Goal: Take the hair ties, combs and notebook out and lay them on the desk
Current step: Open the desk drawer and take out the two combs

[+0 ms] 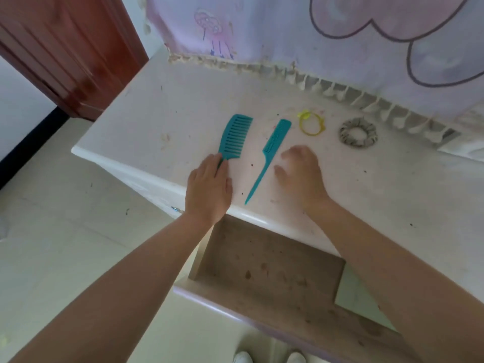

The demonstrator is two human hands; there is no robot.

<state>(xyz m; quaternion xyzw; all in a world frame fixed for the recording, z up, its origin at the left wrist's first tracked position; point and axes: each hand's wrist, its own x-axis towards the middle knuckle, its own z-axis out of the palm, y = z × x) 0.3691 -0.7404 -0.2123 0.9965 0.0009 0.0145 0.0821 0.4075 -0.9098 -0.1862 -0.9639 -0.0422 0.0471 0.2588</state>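
Two teal combs lie on the white desk [162, 108]. The wide-tooth comb [235, 136] is on the left, and my left hand [209, 187] covers its handle, fingers on it. The tail comb [269, 155] lies to its right, tail pointing at the desk's front edge. My right hand [301, 174] rests just right of the tail comb with fingers apart, holding nothing. Farther right lie a yellow hair tie [311, 124] and a grey patterned scrunchie [358, 132]. No notebook shows.
An open drawer [262, 260] juts out below the desk's front edge, its wooden bottom bare and stained. A pale purple cartoon cloth [314, 30] with a fringe hangs behind the desk. A red-brown door [65, 48] stands at the left. My white shoes [269, 357] show below.
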